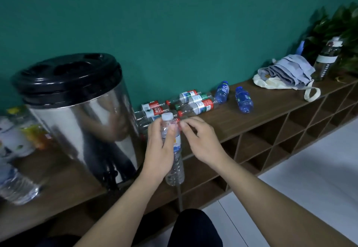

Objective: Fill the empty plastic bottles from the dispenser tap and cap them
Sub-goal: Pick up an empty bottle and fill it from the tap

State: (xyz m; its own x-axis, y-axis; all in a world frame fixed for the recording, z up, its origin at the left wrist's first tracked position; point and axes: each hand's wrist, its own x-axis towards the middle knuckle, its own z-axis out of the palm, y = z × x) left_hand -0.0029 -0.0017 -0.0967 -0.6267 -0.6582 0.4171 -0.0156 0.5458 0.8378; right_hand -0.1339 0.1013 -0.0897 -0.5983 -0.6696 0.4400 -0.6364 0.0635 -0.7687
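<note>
A clear, white-capped bottle [175,150], its contents indiscernible, is gripped upright before the steel dispenser [81,115] by the left hand [159,150], while the right hand [199,140], fingers loosely curled, is held empty beside its neck.

Two hands [160,146] [201,140], one held bottle [175,161]. Two blue bottles [222,92] [244,99] lie on the shelf. One dispenser [81,115]; the clear pile is too jumbled to count.

A folded grey umbrella [288,70] lies on a cream tote bag [271,82]; beside them a dark tumbler [325,62]; behind, leafy plants [341,24].
</note>
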